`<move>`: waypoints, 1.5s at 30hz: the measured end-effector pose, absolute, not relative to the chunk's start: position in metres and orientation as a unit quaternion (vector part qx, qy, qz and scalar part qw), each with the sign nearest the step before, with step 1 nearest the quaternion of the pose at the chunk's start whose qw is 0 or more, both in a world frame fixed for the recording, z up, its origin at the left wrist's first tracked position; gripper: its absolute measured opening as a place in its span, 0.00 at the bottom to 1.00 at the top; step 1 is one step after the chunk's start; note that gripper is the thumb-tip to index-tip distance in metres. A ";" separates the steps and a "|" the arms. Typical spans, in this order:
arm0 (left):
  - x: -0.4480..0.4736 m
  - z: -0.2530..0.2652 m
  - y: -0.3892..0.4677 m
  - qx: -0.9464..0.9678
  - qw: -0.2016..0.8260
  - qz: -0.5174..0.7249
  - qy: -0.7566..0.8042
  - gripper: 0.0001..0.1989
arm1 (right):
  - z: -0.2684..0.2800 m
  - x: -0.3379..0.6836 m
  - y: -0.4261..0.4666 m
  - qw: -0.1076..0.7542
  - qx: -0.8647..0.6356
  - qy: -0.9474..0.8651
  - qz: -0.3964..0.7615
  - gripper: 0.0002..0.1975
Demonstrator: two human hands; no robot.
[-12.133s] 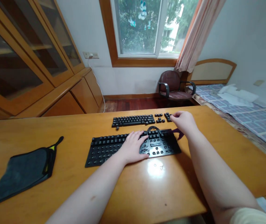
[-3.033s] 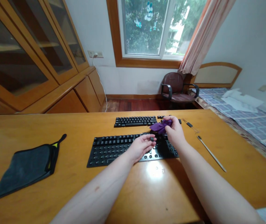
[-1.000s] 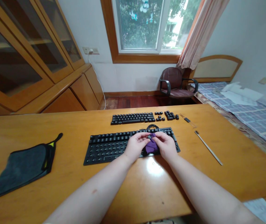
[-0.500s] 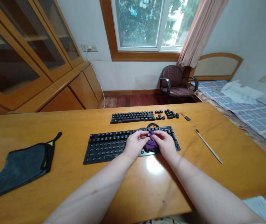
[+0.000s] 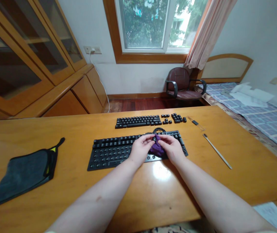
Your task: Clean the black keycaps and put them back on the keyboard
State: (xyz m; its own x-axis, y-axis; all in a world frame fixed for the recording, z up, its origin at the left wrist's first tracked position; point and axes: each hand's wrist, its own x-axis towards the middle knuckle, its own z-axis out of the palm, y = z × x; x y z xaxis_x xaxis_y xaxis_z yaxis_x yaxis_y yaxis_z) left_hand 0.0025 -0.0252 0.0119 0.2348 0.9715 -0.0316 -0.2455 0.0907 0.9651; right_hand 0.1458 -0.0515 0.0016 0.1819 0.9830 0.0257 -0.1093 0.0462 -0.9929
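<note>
Over the right part of a black keyboard [image 5: 114, 152], my two hands meet. My left hand [image 5: 140, 149] is closed, its fingertips pinching a small dark keycap [image 5: 154, 139] against the cloth. A bunched purple cloth [image 5: 157, 149] is gripped by my right hand [image 5: 171, 147], also closed, and hangs down between both hands. Much of the keyboard shows bare switches, while its upper rows still carry keycaps. Behind it lie removed keycaps [image 5: 138, 121], laid out in keyboard order. My hands hide part of the keyboard.
A folded grey cloth [image 5: 29, 168] with black edging lies at the left of the wooden table [image 5: 133, 200]. To the right are a thin brush [image 5: 217, 151] and a wire keycap puller [image 5: 195, 123]. A coiled cable [image 5: 159, 130] sits behind the keyboard.
My fingers and the purple cloth have shifted slightly, the cloth's lower end bunching up a little. Both hands keep their hold above the keyboard.
</note>
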 end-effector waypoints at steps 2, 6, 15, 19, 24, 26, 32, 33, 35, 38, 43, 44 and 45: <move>0.003 0.012 -0.026 0.454 0.636 0.489 0.387 0.12 | 0.002 0.144 -0.052 0.582 -0.503 -0.448 0.455 0.13; 0.004 0.011 -0.028 0.446 0.630 0.502 0.391 0.13 | 0.005 0.143 -0.054 0.586 -0.503 -0.477 0.420 0.09; 0.003 0.012 -0.027 0.459 0.620 0.492 0.402 0.09 | 0.008 0.147 -0.053 0.565 -0.503 -0.512 0.407 0.08; 0.003 0.010 -0.028 0.457 0.625 0.484 0.408 0.10 | 0.009 0.149 -0.054 0.562 -0.504 -0.536 0.378 0.04; 0.003 0.011 -0.028 0.453 0.637 0.475 0.404 0.10 | 0.006 0.149 -0.053 0.566 -0.509 -0.538 0.363 0.04; 0.003 0.012 -0.028 0.454 0.632 0.478 0.407 0.10 | 0.006 0.148 -0.054 0.560 -0.512 -0.539 0.364 0.04; 0.003 0.012 -0.028 0.463 0.620 0.474 0.420 0.09 | 0.008 0.146 -0.055 0.553 -0.521 -0.544 0.357 0.04; 0.003 0.012 -0.028 0.462 0.623 0.471 0.420 0.10 | 0.008 0.146 -0.056 0.554 -0.524 -0.542 0.355 0.04; 0.002 0.011 -0.028 0.460 0.627 0.468 0.420 0.10 | 0.008 0.146 -0.056 0.556 -0.528 -0.538 0.349 0.04; 0.001 0.011 -0.028 0.457 0.635 0.467 0.411 0.11 | 0.007 0.146 -0.056 0.560 -0.527 -0.537 0.347 0.04; 0.003 0.012 -0.029 0.455 0.640 0.473 0.399 0.14 | 0.006 0.144 -0.057 0.566 -0.517 -0.524 0.371 0.05; 0.003 0.012 -0.029 0.455 0.636 0.477 0.401 0.13 | 0.005 0.144 -0.057 0.569 -0.517 -0.509 0.388 0.06; 0.004 0.012 -0.029 0.457 0.632 0.479 0.403 0.13 | 0.005 0.145 -0.056 0.573 -0.517 -0.486 0.409 0.07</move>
State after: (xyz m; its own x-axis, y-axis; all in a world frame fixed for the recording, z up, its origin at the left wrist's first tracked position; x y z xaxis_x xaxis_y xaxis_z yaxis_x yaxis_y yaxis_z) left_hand 0.0036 -0.0293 0.0116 0.2158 0.9738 -0.0724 -0.2372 0.1242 0.9635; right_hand 0.1448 -0.0559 0.0053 0.1919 0.9722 0.1342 0.0344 0.1300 -0.9909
